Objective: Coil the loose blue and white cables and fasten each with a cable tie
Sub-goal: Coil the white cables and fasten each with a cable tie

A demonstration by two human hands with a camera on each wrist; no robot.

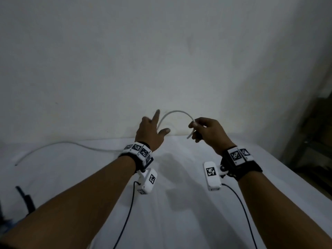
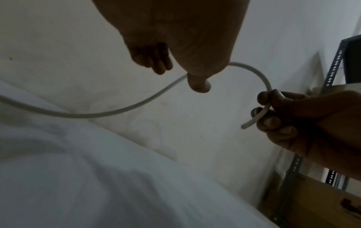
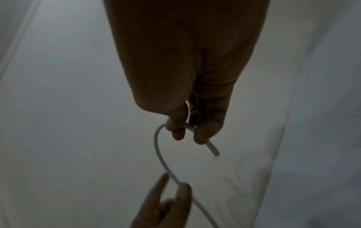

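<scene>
Nearest the person, two bare forearms are reaching out over a bench (image 1: 179, 203) covered in white cloth, each wrist wearing a band of printed markers with a small white camera block hanging below; thin dark leads are trailing back from those blocks toward the body. At the near left edge a dark object is lying on the cloth, too dim to name.

Further out, the right hand (image 1: 209, 133) is pinching the white cable (image 1: 177, 112) a little way back from its cut end, thumb and forefinger curled round it, so that a short tail is poking out below the fingers; the left hand (image 1: 152, 133) is spread loosely with forefinger and thumb extended, the cable running between them, and it is not gripping anything as far as the wrist views show. Between the two hands the cable is arching up in a single half-loop in the air.

Beyond the left wrist the remaining length is lying slack on the bench, curving away to its far end at the left edge, in front of the pale wall (image 1: 161, 51).

Judging by this, the coiling is only beginning: the first turn is being shaped and not yet closed; most of the white cable is lying uncoiled; no cable tie and no blue cable are showing, so both fastenings and the whole blue coil appear to be left.
</scene>
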